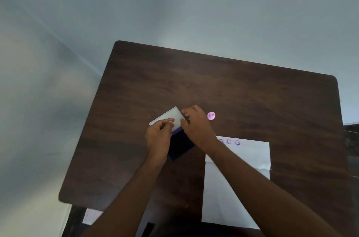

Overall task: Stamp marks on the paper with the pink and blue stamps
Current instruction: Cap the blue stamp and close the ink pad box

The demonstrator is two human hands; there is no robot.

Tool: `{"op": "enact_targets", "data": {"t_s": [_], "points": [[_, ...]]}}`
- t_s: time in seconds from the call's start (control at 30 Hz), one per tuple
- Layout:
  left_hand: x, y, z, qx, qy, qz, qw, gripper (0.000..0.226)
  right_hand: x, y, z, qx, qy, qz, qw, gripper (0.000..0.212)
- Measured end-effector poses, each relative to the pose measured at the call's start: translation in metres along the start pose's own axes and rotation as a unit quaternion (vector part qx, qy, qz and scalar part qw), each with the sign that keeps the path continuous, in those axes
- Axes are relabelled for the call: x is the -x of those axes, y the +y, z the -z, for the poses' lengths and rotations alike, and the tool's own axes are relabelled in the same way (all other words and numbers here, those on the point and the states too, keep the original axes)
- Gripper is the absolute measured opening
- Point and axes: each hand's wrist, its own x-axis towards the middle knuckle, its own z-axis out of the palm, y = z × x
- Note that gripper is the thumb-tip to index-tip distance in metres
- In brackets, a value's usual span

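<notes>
An ink pad case (pixel 181 146) lies open on the dark wooden table (pixel 252 97), its dark blue pad toward me and its white lid (pixel 171 117) tilted up at the far side. My left hand (pixel 158 137) pinches the lid's near edge. My right hand (pixel 196 126) holds the lid's right edge at the hinge. A pink stamp (pixel 211 116) lies on the table just right of my right hand, apart from it. The white paper (pixel 250 157) lies to the right, with three purple smiley marks (pixel 237 142) along its far edge. No blue stamp is visible.
The table's left edge runs close to the ink pad's left. A pale floor surrounds the table. A dark object (pixel 351 135) shows past the right edge, and a pale sheet (pixel 91 215) lies below the near left corner.
</notes>
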Motion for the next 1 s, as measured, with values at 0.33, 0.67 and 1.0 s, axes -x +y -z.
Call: {"op": "enact_targets", "data": {"t_s": [0.33, 0.67, 1.0], "points": [[-0.007, -0.029, 0.045, 0.061, 0.126, 0.077, 0.987, 0.024, -0.015, -0.005, -0.015, 0.024, -0.086, -0.052, 0.995, 0.023], [-0.005, -0.036, 0.044, 0.075, 0.096, 0.080, 0.989, 0.025, -0.017, -0.005, -0.014, 0.019, -0.104, -0.063, 0.992, 0.023], [-0.005, -0.032, 0.046, 0.044, 0.053, 0.077, 0.995, 0.026, -0.019, -0.004, -0.011, 0.011, -0.111, -0.064, 0.992, 0.031]]}}
